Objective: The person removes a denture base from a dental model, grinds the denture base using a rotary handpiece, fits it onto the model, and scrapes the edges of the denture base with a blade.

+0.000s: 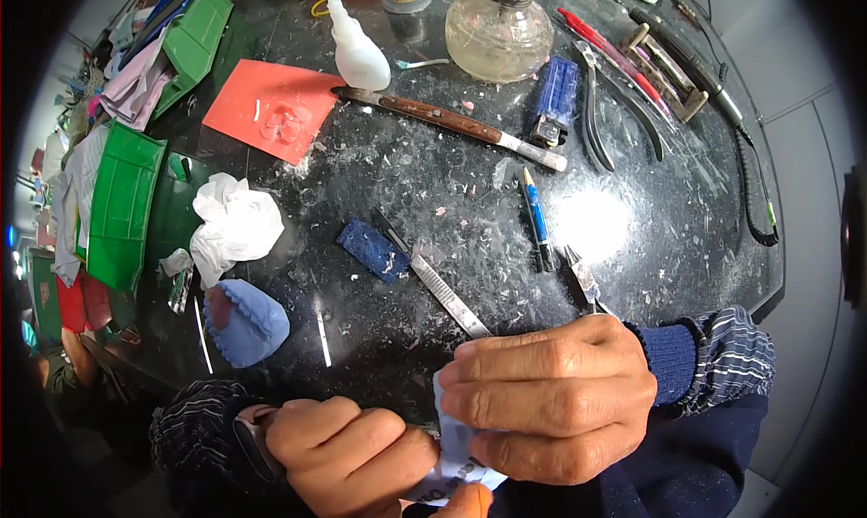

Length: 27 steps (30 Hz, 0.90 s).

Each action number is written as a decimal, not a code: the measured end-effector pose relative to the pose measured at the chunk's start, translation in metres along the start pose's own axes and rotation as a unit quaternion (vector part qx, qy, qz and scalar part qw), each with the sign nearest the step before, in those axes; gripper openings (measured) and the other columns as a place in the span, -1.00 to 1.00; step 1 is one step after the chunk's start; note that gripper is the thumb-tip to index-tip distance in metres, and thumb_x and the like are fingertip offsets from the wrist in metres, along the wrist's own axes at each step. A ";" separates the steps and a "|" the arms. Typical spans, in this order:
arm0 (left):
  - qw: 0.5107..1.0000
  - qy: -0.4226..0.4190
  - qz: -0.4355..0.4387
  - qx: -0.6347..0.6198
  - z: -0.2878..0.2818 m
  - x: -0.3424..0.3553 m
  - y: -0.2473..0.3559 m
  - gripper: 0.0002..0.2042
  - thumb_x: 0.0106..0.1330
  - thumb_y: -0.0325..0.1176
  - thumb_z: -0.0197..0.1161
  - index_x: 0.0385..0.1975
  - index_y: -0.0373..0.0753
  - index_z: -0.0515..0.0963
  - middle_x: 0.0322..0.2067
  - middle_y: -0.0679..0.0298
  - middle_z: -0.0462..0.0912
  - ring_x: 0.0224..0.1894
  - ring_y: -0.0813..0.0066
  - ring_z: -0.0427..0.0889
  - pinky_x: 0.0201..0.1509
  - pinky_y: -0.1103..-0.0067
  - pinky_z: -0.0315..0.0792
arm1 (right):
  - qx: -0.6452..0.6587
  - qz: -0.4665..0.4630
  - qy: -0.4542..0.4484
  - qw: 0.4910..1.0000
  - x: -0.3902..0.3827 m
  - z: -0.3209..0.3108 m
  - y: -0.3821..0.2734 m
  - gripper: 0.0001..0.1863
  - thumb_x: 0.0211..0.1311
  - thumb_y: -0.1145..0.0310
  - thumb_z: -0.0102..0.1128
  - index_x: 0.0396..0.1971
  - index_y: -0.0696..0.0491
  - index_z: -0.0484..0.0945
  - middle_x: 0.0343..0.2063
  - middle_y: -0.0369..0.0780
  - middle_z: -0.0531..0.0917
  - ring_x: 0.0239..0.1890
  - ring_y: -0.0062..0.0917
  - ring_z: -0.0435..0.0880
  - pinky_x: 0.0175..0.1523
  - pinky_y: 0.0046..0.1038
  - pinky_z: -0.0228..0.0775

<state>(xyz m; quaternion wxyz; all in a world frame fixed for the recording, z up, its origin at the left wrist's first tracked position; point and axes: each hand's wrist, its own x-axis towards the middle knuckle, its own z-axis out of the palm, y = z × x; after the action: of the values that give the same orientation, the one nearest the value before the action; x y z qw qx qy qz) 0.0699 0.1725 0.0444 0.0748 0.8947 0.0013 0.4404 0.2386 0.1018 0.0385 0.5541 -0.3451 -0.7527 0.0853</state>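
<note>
Pale blue piece clenched between left hand and right hand fingers.

The black tabletop is glossy stone-like, dusted with pale, rough shavings. The round clear glass lamp at the upper middle shines smooth. Beside it, the long knife with a brown wooden handle has a dull metal blade. The grey metal pliers at the upper right look matt. The crumpled white paper tissue at the left is soft and creased. The flat pink wax-like sheet is matt. The pale blue cloth-like piece at the bottom looks matt and soft.
</note>
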 end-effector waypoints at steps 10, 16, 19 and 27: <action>0.997 -0.070 0.041 -0.014 -0.011 0.005 -0.006 -0.93 0.17 -0.27 0.06 -0.41 -0.03 0.34 -0.56 0.36 0.39 -0.53 0.49 0.39 -0.39 0.62 0.25 | 0.001 0.000 -0.015 1.000 0.000 0.000 0.000 -0.96 0.02 0.54 0.15 -0.53 0.18 0.50 -0.40 -0.01 0.59 -0.34 -0.27 0.63 -0.26 -0.38 0.60; 0.932 -0.197 0.009 -0.305 -0.016 0.020 -0.034 -0.69 -0.01 -0.17 0.29 -0.40 -0.18 0.35 -0.55 0.33 0.41 -0.66 0.50 0.33 -0.63 0.62 0.20 | -0.020 -0.020 -0.042 0.999 0.001 -0.004 0.006 -0.94 0.00 0.56 0.16 -0.48 0.21 0.53 -0.43 -0.03 0.59 -0.40 -0.31 0.63 -0.39 -0.47 0.58; 0.936 -0.095 -0.048 -0.335 0.012 -0.006 -0.044 -0.64 -0.04 -0.30 0.39 -0.35 -0.23 0.34 -0.46 0.28 0.50 -0.60 0.44 0.47 -0.61 0.65 0.34 | -0.055 0.007 0.007 0.998 -0.005 -0.001 0.008 -0.82 -0.19 0.56 0.09 -0.47 0.27 0.50 -0.51 -0.14 0.52 -0.54 -0.52 0.56 -0.71 -0.66 0.27; 0.889 -0.122 -0.191 -0.399 0.002 0.001 -0.030 -0.43 -0.20 -0.16 0.43 -0.23 -0.33 0.33 -0.42 0.26 0.53 -0.66 0.41 0.46 -0.64 0.58 0.38 | -0.059 0.038 -0.004 0.998 -0.004 -0.002 0.003 -0.78 -0.20 0.51 0.17 -0.45 0.27 0.50 -0.51 -0.14 0.52 -0.54 -0.52 0.55 -0.71 -0.65 0.29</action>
<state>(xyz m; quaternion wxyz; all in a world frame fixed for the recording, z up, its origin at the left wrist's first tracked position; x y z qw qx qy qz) 0.0746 0.2018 0.0400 0.5076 0.8186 -0.0123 0.2686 0.2423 0.1012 0.0344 0.5265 -0.4049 -0.7449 0.0627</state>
